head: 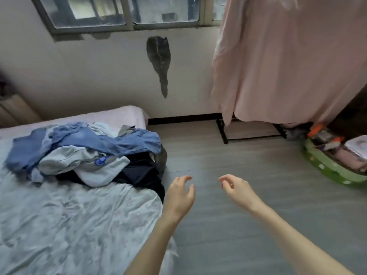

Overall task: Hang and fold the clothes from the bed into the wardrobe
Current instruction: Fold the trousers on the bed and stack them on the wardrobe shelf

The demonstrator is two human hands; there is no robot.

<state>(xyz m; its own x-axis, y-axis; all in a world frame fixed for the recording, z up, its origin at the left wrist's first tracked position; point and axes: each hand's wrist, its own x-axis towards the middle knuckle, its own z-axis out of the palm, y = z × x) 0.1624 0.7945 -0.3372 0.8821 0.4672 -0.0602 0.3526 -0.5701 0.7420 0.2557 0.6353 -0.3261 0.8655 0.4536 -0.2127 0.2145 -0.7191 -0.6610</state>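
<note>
A heap of clothes (85,151) lies on the bed (69,215) at the left: blue denim pieces on top, a pale grey-white garment with a blue badge in the middle, dark navy clothing underneath that hangs over the bed's edge. The wardrobe (288,56) stands at the right behind a pink fabric cover, its black frame showing at floor level. My left hand (179,193) hovers over the floor just right of the bed's corner, fingers loosely curled, empty. My right hand (236,188) hovers beside it, also loosely curled and empty.
Grey plank floor (228,195) stretches between bed and wardrobe. A green bin (335,171) with folded items and small things sits on the floor at the right. A window runs along the far wall, with a dark mark on the wall below it.
</note>
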